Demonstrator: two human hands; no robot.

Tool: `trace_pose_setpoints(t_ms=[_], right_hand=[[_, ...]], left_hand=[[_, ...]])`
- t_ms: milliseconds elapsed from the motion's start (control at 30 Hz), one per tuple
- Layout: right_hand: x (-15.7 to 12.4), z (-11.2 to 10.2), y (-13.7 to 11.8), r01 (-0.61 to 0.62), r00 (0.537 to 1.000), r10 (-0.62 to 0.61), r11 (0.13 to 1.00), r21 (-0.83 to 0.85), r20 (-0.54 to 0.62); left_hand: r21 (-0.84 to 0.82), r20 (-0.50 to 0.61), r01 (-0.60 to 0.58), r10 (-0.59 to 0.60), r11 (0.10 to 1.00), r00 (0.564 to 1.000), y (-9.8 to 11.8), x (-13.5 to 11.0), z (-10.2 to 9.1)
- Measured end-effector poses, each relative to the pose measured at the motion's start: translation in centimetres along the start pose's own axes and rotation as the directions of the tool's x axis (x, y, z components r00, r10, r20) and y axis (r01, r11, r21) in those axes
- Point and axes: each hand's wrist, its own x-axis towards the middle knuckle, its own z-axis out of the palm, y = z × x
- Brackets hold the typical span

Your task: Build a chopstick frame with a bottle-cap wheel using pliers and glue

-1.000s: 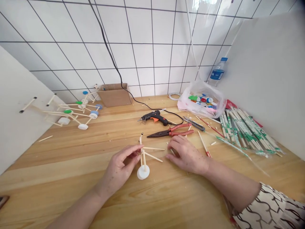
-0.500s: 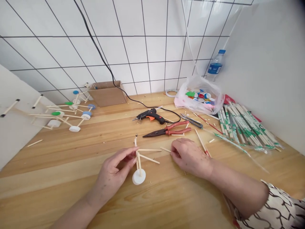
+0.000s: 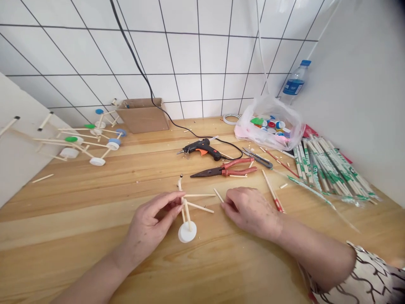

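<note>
My left hand (image 3: 158, 215) pinches the joint of a small frame made of wooden sticks (image 3: 199, 195). A white bottle cap (image 3: 187, 232) forms a wheel at its near end, and a short upright piece with a dark tip rises at the far end. Two sticks reach out to the right from the pinched joint. To the right, my right hand (image 3: 249, 211) is closed around a short piece of stick (image 3: 218, 195), whose free end points up and left, apart from the frame. Its fingertips are partly hidden under the hand.
Behind the hands lie pliers (image 3: 221, 169), a black glue gun (image 3: 202, 148) and scissors (image 3: 257, 158). Wrapped chopsticks (image 3: 335, 169), a bag of bottle caps (image 3: 243, 126) and a water bottle (image 3: 295, 82) are right. Finished stick models (image 3: 85, 143) and a cardboard box (image 3: 144, 116) are left.
The short stick in my right hand has turned from nearly level to a steeper slant. My left hand keeps its pinch on the frame. The whole view has shifted slightly.
</note>
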Motion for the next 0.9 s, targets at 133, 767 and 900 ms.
trace_pose_setpoints(t_ms=[133,767,900], right_hand=[[0.00,-0.06,0.04,0.054,0.998,-0.053,0.998,0.038,-0.026],[0.50,0.73,-0.15,0.096,0.986,-0.079,0.989,0.110,-0.148],[0.60,0.65,0.01,0.082,0.985,-0.059,0.987,0.136,-0.161]], left_hand=[[0.053,0.008,-0.052,0.052,0.997,0.999,0.21,-0.04,-0.11],[0.124,-0.007,-0.165,0.167,0.978,0.986,0.30,-0.06,0.17],[0.136,-0.014,-0.192,0.195,0.972,0.981,0.31,0.02,0.29]])
